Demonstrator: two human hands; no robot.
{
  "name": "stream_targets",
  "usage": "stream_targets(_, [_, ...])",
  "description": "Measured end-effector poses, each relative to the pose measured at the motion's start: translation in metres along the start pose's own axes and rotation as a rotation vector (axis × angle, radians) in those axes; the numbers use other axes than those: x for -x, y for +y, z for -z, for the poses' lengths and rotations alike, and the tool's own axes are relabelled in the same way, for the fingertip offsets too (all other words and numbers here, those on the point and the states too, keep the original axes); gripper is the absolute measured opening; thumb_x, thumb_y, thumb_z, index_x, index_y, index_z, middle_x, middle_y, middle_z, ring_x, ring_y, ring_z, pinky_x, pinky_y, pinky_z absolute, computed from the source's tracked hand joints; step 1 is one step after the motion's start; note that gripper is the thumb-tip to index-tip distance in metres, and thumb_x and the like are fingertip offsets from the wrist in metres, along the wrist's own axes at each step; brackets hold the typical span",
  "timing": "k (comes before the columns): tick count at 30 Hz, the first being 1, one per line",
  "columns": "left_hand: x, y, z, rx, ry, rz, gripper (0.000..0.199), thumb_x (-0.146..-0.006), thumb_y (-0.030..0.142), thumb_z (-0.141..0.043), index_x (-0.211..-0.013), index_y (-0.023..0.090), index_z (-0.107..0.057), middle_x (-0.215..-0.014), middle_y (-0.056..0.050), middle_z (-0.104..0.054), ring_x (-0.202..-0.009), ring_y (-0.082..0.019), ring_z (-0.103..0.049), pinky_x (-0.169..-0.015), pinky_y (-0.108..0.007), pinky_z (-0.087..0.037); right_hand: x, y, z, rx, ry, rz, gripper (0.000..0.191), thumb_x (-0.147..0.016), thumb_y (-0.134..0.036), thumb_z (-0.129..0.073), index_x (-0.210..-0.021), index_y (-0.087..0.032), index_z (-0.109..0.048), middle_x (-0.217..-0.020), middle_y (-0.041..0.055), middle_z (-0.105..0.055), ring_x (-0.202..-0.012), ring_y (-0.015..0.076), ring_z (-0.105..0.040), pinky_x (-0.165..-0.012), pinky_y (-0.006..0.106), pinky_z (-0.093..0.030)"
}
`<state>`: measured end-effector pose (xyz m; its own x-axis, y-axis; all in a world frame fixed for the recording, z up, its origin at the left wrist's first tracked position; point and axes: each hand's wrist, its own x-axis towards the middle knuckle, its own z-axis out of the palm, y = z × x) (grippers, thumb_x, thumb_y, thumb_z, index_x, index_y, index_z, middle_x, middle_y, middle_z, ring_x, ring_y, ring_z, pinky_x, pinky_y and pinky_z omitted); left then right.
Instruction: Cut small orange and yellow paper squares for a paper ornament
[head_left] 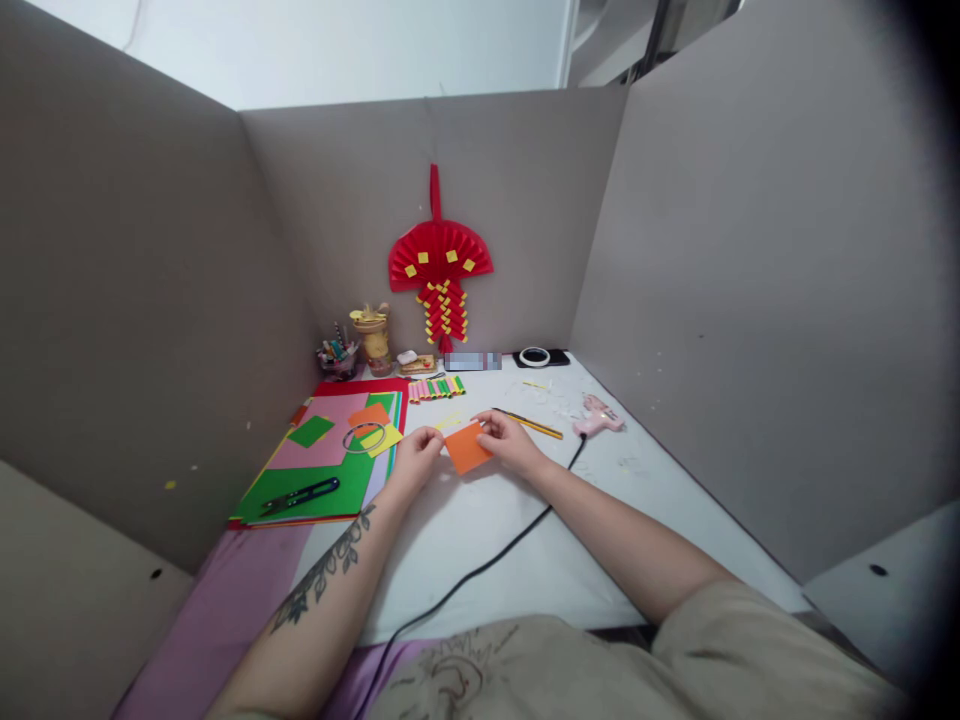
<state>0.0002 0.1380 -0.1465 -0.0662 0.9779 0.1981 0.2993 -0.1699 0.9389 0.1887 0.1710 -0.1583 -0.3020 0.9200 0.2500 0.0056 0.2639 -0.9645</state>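
Observation:
An orange paper square (469, 449) is held between my two hands above the white table. My left hand (420, 455) pinches its left edge with fingers closed. The fingers of my right hand (507, 441) grip its right edge. Just beyond my right hand lies a yellow and black pencil (536, 425). Yellow strips (450, 421) rest on the table behind the orange square. Small rolled tubes in pink and green (437, 390) stand in a row farther back.
Coloured sheets (315, 495) with dark blue snips (300, 496) lie at the left. A pink glue gun (598, 416) sits at the right, its black cable (480, 568) crossing the table front. A red paper fan ornament (441, 255) hangs on the back panel.

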Motion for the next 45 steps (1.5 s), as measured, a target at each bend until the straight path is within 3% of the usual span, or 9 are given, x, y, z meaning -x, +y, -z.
stream_targets(7, [0.0,-0.003,-0.002,0.006,-0.006,-0.014,0.012,-0.069,0.026,-0.049,-0.066,0.016,-0.056,-0.06,0.003,-0.052,-0.059,-0.012,-0.048,-0.057,-0.022,-0.035,0.0,0.001,0.001,0.108,0.039,0.038,0.031,-0.07,-0.022,-0.052,-0.101,-0.019,-0.055,-0.074,-0.001,-0.056,-0.064,0.0134,-0.054,-0.058,0.025,-0.044])
stream_targets(11, [0.0,-0.003,-0.003,-0.017,0.036,-0.005,0.015,-0.072,0.028,-0.049,-0.068,0.016,-0.057,-0.06,0.002,-0.053,-0.059,-0.012,-0.048,-0.056,-0.022,-0.035,0.004,-0.005,-0.001,0.479,0.259,0.324,0.025,-0.074,-0.018,-0.052,-0.098,-0.019,-0.056,-0.092,0.006,-0.058,-0.085,0.019,-0.053,-0.074,0.033,-0.044])
stream_targets(15, [0.001,-0.006,-0.007,-0.059,0.074,-0.087,0.016,-0.076,0.027,-0.049,-0.071,0.015,-0.058,-0.063,0.001,-0.055,-0.061,-0.013,-0.049,-0.058,-0.022,-0.038,0.013,-0.015,-0.012,0.724,0.14,0.521,0.012,-0.081,-0.016,-0.049,-0.082,-0.02,-0.061,-0.084,0.0057,-0.061,-0.086,0.0199,-0.053,-0.082,0.035,-0.041])
stream_targets(21, [0.01,-0.002,-0.016,-0.076,0.043,-0.237,0.014,-0.081,0.025,-0.048,-0.076,0.016,-0.058,-0.071,0.0,-0.059,-0.067,-0.013,-0.052,-0.063,-0.023,-0.04,0.021,-0.023,-0.027,0.722,0.129,0.513,0.014,-0.085,-0.018,-0.05,-0.086,-0.021,-0.063,-0.088,0.0035,-0.063,-0.087,0.0172,-0.055,-0.081,0.03,-0.042])
stream_targets(27, [0.018,0.011,-0.018,-0.129,0.023,-0.281,0.015,-0.083,0.024,-0.049,-0.076,0.015,-0.059,-0.076,-0.003,-0.061,-0.072,-0.014,-0.054,-0.064,-0.023,-0.041,0.022,-0.024,-0.026,0.729,0.165,0.483,0.014,-0.085,-0.022,-0.051,-0.082,-0.02,-0.065,-0.08,0.004,-0.061,-0.081,0.0169,-0.055,-0.075,0.029,-0.043])
stream_targets(39, [0.017,0.003,-0.013,-0.282,0.0,-0.536,0.011,-0.084,0.018,-0.049,-0.082,0.018,-0.06,-0.08,-0.003,-0.06,-0.077,-0.015,-0.055,-0.07,-0.027,-0.043,0.025,-0.028,-0.026,0.74,0.154,0.478,0.017,-0.083,-0.017,-0.05,-0.083,-0.02,-0.066,-0.08,0.0039,-0.063,-0.081,0.0165,-0.056,-0.077,0.029,-0.043])
stream_targets(45, [0.018,0.005,-0.012,-0.301,-0.022,-0.555,0.01,-0.084,0.016,-0.048,-0.083,0.018,-0.058,-0.08,-0.002,-0.058,-0.077,-0.014,-0.054,-0.07,-0.026,-0.043,0.024,-0.027,-0.026,0.723,0.139,0.473,0.017,-0.082,-0.016,-0.05,-0.081,-0.02,-0.065,-0.079,0.0034,-0.063,-0.08,0.0159,-0.056,-0.076,0.028,-0.043])
